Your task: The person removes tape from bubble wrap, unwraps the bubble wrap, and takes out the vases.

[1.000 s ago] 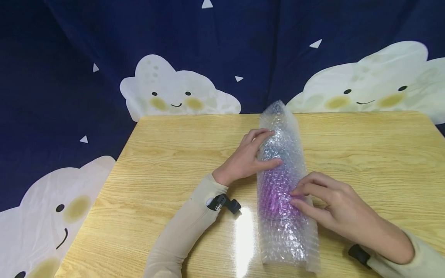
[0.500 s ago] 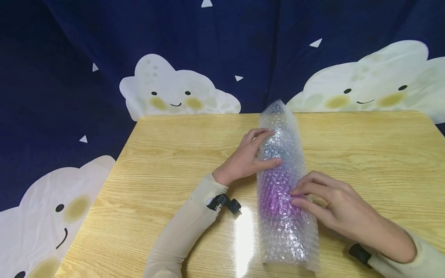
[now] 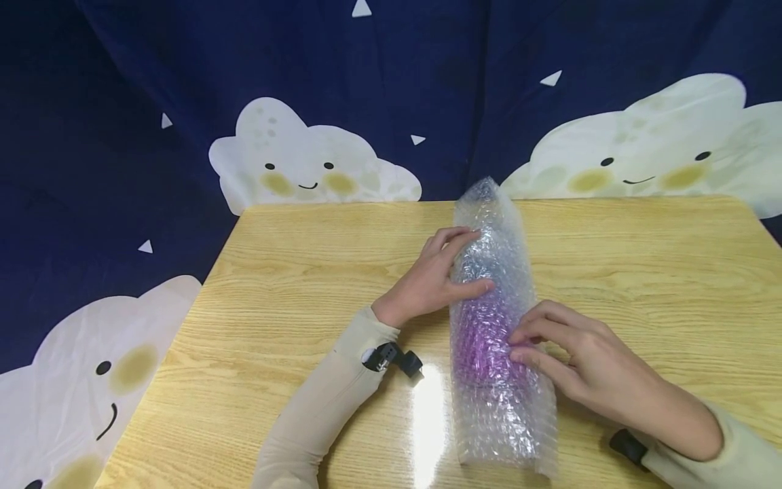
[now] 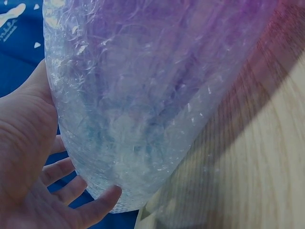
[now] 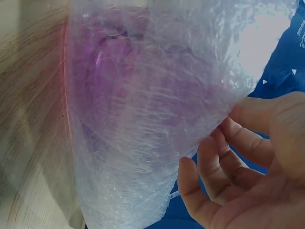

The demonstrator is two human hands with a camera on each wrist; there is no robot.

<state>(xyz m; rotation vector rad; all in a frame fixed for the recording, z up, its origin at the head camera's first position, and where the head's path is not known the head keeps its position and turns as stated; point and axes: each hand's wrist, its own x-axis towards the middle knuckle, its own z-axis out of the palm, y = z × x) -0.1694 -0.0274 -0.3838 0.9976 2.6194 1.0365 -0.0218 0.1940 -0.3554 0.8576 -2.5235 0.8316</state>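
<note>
A long bundle of clear bubble wrap lies lengthwise on the wooden table. Through it shows a thing, bluish at its far part and purple lower down; the layers blur its shape. My left hand rests on the bundle's upper left side with fingers spread and thumb across the top. In the left wrist view that hand's fingertips touch the wrap's surface. My right hand is at the purple part, thumb and fingertips pinching the wrap. The right wrist view has the right hand at the wrap's edge.
The pale wooden table reaches back to a dark blue cloth printed with smiling clouds. The bundle's far tip overlaps the table's back edge in the head view. A small black device sits on the left sleeve.
</note>
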